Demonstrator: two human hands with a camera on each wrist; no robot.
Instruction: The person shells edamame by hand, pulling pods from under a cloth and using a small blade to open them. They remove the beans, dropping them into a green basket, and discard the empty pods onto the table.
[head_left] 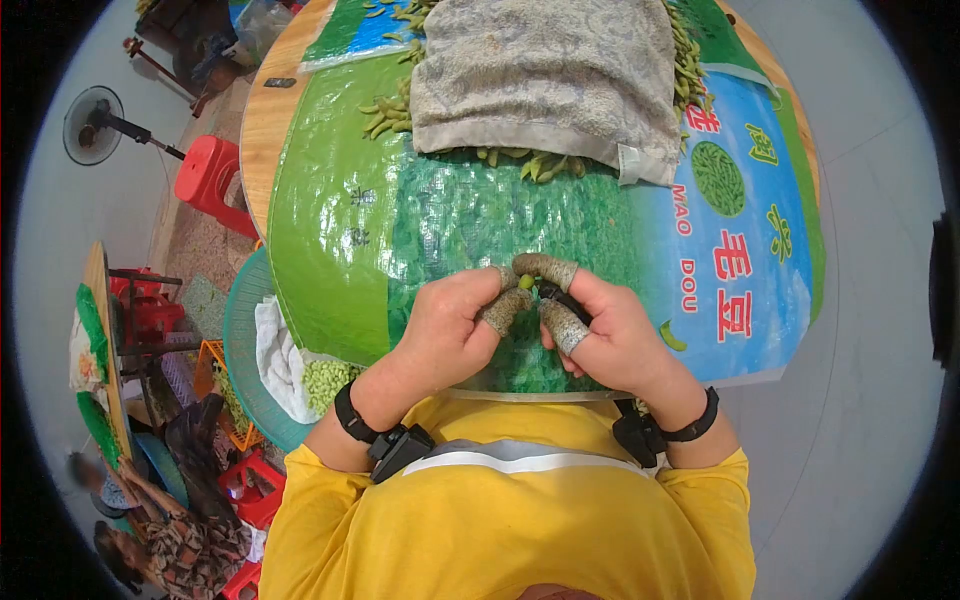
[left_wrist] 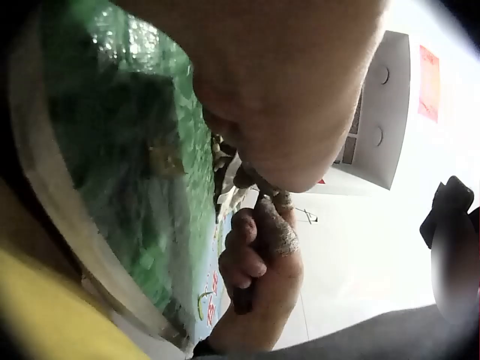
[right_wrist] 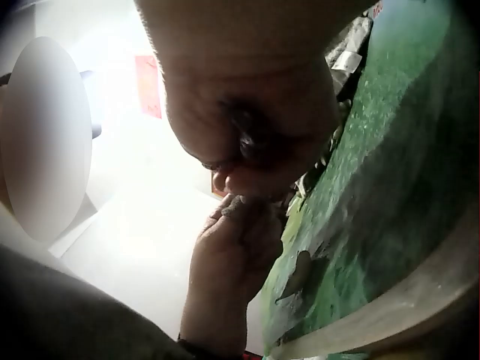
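Pod opening under way; judged part done, many pods left.
Left grip [head_left: 440,318] and right grip [head_left: 622,335]: both closed, covered thumbs and fingers pinching one small green pod [head_left: 526,283] between them, over the worktop [head_left: 262,130]; whether its shell is split, cannot tell. Something dark lies in the right palm, identity unclear. Done, as judged: pale green beans [head_left: 330,383] heaped in the basin [head_left: 236,330], left of the left grip. Left to do: unopened pods [head_left: 388,113] beyond both grips, partly under the towel [head_left: 545,75], quantity hidden; one stray pod [head_left: 672,336] right of the right grip.
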